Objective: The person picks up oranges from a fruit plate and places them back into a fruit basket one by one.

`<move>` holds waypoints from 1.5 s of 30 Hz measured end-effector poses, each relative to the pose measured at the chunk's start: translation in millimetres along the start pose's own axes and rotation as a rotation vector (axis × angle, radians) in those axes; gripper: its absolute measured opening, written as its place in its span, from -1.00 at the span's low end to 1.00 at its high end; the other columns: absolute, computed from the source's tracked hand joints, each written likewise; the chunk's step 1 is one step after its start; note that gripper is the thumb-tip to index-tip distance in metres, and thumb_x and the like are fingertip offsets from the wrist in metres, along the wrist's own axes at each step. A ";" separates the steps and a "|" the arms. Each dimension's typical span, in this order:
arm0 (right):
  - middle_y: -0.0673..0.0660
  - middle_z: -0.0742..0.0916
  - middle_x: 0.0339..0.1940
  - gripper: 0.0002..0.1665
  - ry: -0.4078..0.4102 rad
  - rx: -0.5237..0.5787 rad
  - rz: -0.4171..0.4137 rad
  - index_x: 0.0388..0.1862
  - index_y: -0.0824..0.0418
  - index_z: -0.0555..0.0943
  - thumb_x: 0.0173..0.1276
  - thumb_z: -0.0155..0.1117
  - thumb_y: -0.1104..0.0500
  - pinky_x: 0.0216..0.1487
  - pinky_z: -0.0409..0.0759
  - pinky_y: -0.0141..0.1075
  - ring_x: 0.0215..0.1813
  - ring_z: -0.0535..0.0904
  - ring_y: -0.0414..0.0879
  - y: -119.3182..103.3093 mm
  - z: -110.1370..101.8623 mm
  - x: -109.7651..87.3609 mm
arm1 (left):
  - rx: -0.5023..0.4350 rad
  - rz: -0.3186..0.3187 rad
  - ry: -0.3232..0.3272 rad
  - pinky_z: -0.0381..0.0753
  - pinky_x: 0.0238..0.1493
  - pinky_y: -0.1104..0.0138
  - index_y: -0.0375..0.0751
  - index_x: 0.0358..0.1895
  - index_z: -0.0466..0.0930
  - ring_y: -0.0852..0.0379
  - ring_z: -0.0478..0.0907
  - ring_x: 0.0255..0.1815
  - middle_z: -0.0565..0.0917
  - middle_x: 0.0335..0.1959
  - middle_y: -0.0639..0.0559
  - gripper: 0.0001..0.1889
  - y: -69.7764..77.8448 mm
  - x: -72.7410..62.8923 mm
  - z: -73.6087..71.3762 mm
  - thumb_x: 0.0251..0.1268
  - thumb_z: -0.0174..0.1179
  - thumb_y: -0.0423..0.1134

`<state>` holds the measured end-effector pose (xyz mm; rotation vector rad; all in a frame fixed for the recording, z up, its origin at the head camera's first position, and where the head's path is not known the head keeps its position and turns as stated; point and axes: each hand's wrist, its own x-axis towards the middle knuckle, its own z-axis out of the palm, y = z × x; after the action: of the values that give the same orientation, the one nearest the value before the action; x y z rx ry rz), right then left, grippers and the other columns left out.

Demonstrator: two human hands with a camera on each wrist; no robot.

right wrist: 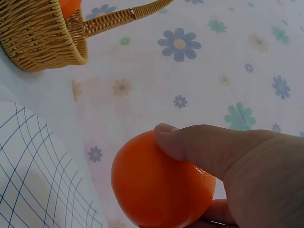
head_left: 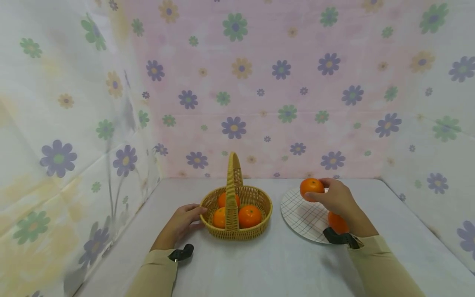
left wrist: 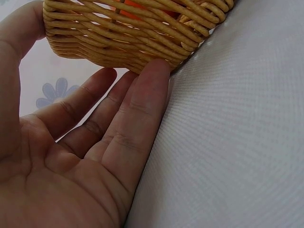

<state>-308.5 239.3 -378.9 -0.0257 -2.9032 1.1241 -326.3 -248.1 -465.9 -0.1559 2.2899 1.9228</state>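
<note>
A wicker basket point(head_left: 266, 206) with a tall arched handle stands on the table and has three oranges point(head_left: 250, 216) in it. My left hand point(head_left: 185, 220) rests against the basket's left side, its long fingers stretched to the lower wall and the thumb at the wickerwork in the left wrist view. In my right hand point(head_left: 338, 198) an orange point(head_left: 311, 189) is pinched between thumb and fingers, raised over the far part of a round white plate point(head_left: 297, 214) with a dark grid pattern. Another orange point(head_left: 337, 222) on the plate is partly hidden by my right wrist.
The table has a white cloth point(head_left: 256, 268). A flower-printed curtain point(head_left: 259, 95) rises behind it and along both sides. The basket's handle point(head_left: 233, 185) stands upright across its middle. The plate lies to the right of the basket with a narrow gap between them.
</note>
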 end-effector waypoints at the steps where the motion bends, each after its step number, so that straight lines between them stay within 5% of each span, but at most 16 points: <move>1: 0.35 0.57 0.38 0.10 0.001 0.003 -0.003 0.55 0.26 0.33 0.24 0.43 -0.35 0.21 0.51 0.34 0.24 0.50 0.27 -1.3 1.0 -0.2 | -0.003 -0.001 0.001 0.77 0.11 0.09 -0.32 0.28 0.55 -0.06 0.66 0.15 0.61 0.28 -0.24 -0.45 -0.7 0.0 -0.1 0.39 0.33 -0.02; 13: 0.30 0.58 0.42 0.14 -0.003 -0.001 -0.064 0.59 0.20 0.34 0.22 0.44 -0.39 0.25 0.49 0.36 0.32 0.48 0.29 -11.9 6.3 -3.4 | 0.001 -0.008 -0.008 0.78 0.10 0.12 -0.29 0.26 0.57 -0.07 0.65 0.19 0.62 0.27 -0.21 -0.44 -2.5 0.7 -1.6 0.36 0.36 0.02; 20: 0.27 0.66 0.30 0.16 0.007 -0.018 -0.084 0.58 0.16 0.38 0.16 0.48 -0.42 0.00 0.61 -0.03 0.01 0.56 0.13 -19.8 10.3 -5.8 | 0.008 0.005 -0.026 0.76 0.14 0.11 -0.31 0.27 0.56 -0.10 0.63 0.23 0.59 0.31 -0.22 -0.42 3.3 1.3 -1.4 0.35 0.36 0.03; 28: 0.24 0.69 0.27 0.16 -0.004 -0.057 -0.138 0.55 0.16 0.41 0.13 0.48 -0.45 -0.07 0.63 -0.12 -0.14 0.62 0.01 -23.7 18.5 -6.1 | 0.016 0.007 -0.007 0.78 0.11 0.11 -0.30 0.24 0.59 -0.05 0.67 0.14 0.63 0.26 -0.21 -0.45 0.9 3.7 -1.3 0.35 0.36 0.02; 38: 0.21 0.69 0.30 0.14 -0.001 -0.023 -0.199 0.54 0.14 0.43 0.12 0.52 -0.42 -0.03 0.70 -0.13 -0.03 0.72 -0.01 -26.0 29.8 -7.3 | 0.004 -0.001 -0.005 0.78 0.09 0.10 -0.31 0.25 0.57 -0.04 0.68 0.11 0.63 0.25 -0.22 -0.43 -0.1 3.7 -1.4 0.34 0.37 0.02; 45: 0.20 0.68 0.33 0.16 -0.026 0.008 -0.168 0.57 0.09 0.40 0.09 0.55 -0.40 -0.02 0.73 -0.12 0.05 0.72 0.03 -30.8 35.0 -8.3 | 0.006 0.002 -0.013 0.78 0.11 0.11 -0.30 0.26 0.56 -0.03 0.68 0.11 0.63 0.25 -0.21 -0.40 -0.1 2.6 -2.0 0.32 0.38 0.04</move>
<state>-301.6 192.8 -384.1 0.2295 -2.8583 1.1160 -328.9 -250.0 -466.2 -0.1400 2.2882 1.9119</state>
